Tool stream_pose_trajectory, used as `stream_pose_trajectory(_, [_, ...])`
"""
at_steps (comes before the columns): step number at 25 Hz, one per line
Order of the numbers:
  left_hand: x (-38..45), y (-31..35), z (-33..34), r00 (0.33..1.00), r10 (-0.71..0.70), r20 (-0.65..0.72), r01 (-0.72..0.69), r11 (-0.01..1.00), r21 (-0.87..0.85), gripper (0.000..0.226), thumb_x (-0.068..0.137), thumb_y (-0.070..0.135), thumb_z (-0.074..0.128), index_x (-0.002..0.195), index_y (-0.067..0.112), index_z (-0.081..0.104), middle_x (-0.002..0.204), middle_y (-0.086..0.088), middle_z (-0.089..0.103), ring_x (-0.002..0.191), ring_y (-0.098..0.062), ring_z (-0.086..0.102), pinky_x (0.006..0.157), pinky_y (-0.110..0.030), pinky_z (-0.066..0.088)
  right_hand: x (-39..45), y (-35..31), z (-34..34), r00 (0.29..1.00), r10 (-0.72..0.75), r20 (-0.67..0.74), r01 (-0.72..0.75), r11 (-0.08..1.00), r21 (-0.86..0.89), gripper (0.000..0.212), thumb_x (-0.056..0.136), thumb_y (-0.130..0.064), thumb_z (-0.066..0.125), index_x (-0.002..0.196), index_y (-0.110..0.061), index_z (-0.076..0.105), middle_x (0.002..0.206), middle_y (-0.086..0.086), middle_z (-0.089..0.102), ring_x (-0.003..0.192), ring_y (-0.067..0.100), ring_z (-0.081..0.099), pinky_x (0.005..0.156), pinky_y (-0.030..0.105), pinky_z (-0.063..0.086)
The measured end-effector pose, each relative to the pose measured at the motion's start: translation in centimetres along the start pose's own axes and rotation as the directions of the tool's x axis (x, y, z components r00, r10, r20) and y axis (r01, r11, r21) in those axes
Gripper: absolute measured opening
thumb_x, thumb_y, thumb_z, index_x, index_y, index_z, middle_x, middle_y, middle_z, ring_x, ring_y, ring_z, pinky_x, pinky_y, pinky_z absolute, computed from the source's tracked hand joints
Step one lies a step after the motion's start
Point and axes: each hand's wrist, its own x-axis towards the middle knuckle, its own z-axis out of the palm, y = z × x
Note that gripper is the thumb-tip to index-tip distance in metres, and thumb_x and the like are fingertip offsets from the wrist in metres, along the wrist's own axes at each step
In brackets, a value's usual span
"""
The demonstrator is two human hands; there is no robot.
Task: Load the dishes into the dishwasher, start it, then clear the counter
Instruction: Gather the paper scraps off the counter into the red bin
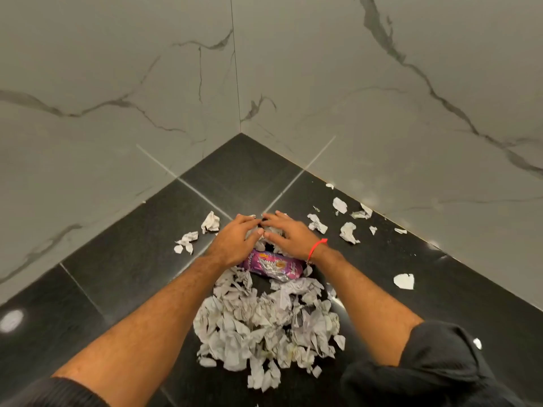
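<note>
Reaching out over the counter, both arms are straight. The left hand and right hand lie side by side, fingers spread and loose, pressing on paper scraps beyond a purple wrapper.

Both bare forearms reach forward from the lower corners and converge toward the middle. The left hand lies palm down, fingers spread and slightly curved, thumb angled toward the other hand. The right hand is also palm down, its fingers splayed and pointing left, so the fingertips of both hands nearly meet. A red thread circles the right wrist. Dark sleeves are pushed up above both elbows. Whether either hand actually pinches anything cannot be told.
</note>
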Motion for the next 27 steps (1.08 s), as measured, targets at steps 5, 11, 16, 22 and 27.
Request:
stream_pose_trajectory(5, [-1.1,0.2,0.5,0.999,0.006,0.037,-0.009,0.995,0.101,0.052,0.101,0.046,0.053,0.148,0.022,0.05,0.154,0.004,0.036,0.133,-0.015,0.047,0.114,-0.042,0.039,-0.2,6.0,-8.0,0.924,0.116,-0.364,-0.169,0.979,-0.118,0.035,0.103,-0.027,0.048,0.132,-0.012,0.06,0.141,0.008,0.055,0.132,0.024,0.048,0.114,0.041,0.035])
stream_pose_trajectory(11, [-0.6,0.2,0.8,0.997,-0.016,0.072,0.004,0.987,0.161,0.064,0.096,0.051,0.059,0.153,0.026,0.042,0.158,0.005,0.026,0.136,-0.019,0.046,0.115,-0.045,0.039,-0.2,11.9,-7.9,0.979,0.183,-0.09,-0.202,0.933,-0.299,0.062,0.106,-0.043,0.031,0.157,-0.011,0.017,0.166,0.006,0.006,0.153,0.019,0.001,0.123,0.034,-0.002])
stream_pose_trajectory(16, [-0.6,0.0,1.2,0.997,-0.027,0.067,0.017,0.989,0.146,0.065,0.095,0.051,0.061,0.153,0.027,0.042,0.158,0.007,0.024,0.139,-0.023,0.043,0.115,-0.05,0.038,-3.4,7.7,-3.4,0.987,0.116,-0.114,-0.148,0.934,-0.324,0.065,0.105,-0.052,0.018,0.157,-0.014,0.014,0.166,0.003,-0.001,0.152,0.016,-0.007,0.125,0.04,-0.003])
stream_pose_trajectory(22, [-0.5,-0.2,0.7,0.998,-0.019,0.064,0.009,0.989,0.15,0.063,0.096,0.05,0.061,0.152,0.026,0.045,0.157,0.008,0.027,0.137,-0.018,0.044,0.113,-0.041,0.039,-5.3,6.2,-5.5,0.903,0.02,-0.429,-0.03,0.999,-0.017,0.03,0.102,-0.022,0.048,0.127,-0.014,0.063,0.127,0.006,0.064,0.119,0.019,0.057,0.106,0.04,0.043])
stream_pose_trajectory(27, [-0.6,-0.3,1.0,0.999,-0.003,0.043,-0.002,0.993,0.121,0.063,0.096,0.049,0.063,0.151,0.025,0.046,0.155,0.008,0.028,0.136,-0.019,0.045,0.112,-0.042,0.039,-9.5,11.7,-7.6,0.905,0.326,-0.271,-0.394,0.884,-0.251,0.067,0.1,-0.054,0.025,0.154,-0.015,0.03,0.164,0.006,0.019,0.152,0.025,0.013,0.124,0.042,0.007])
